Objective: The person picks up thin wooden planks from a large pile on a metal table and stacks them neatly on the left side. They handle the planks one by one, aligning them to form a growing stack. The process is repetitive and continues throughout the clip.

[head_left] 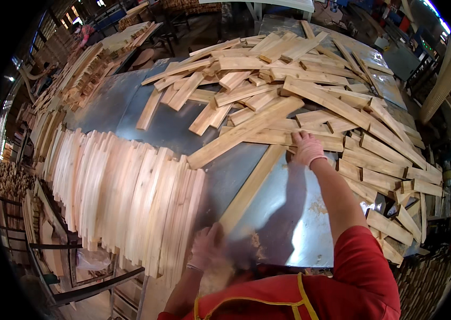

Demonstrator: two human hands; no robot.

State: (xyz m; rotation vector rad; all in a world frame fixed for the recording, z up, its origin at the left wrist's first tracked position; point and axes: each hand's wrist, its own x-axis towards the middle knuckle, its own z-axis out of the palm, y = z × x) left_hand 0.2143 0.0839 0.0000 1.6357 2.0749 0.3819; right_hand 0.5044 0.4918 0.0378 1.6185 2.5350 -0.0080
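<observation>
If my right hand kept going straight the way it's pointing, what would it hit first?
Most likely the long wooden plank lying slantwise across the pile; the right hand already rests among the loose boards just below it, though depth is hard to judge.

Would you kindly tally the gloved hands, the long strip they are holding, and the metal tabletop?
Gloved hands: 2, the left hand and the right hand
Long wooden strip between them: 1
Metal tabletop: 1
Total: 4
The loose offcuts are too many to count.

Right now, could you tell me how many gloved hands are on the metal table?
2: the left hand at the long slat's near end, the right hand on the loose plank pile.
</observation>
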